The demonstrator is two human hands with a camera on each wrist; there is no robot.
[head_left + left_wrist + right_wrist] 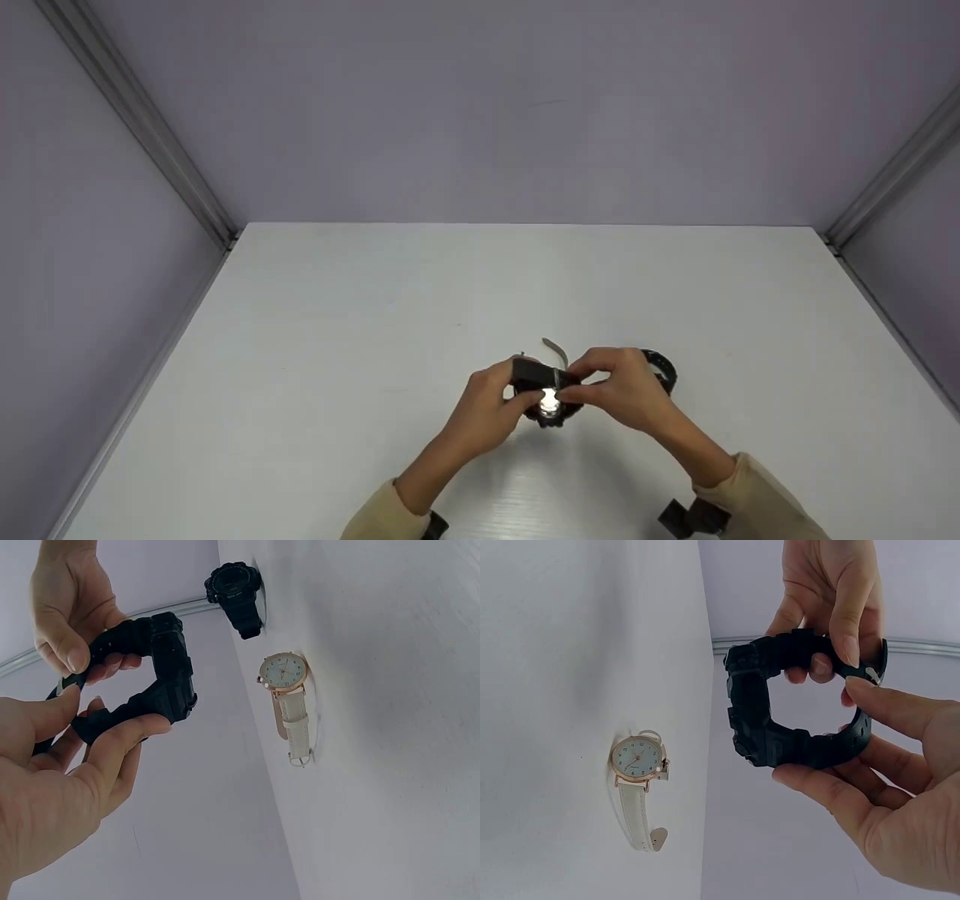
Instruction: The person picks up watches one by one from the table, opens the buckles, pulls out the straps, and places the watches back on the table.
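— Where is the black watch (780,701)?

— Held above the table's (337,300) near edge; the left hand (487,409) and the right hand (622,390) both pinch its strap ends together.

— What could go wrong?

— A fingertip slipping off the strap could drop it onto the white-strapped watch (639,780) lying below. A second black watch (234,589) lies just beside that one.

— The room?

— Plain lilac walls, metal corner rails.
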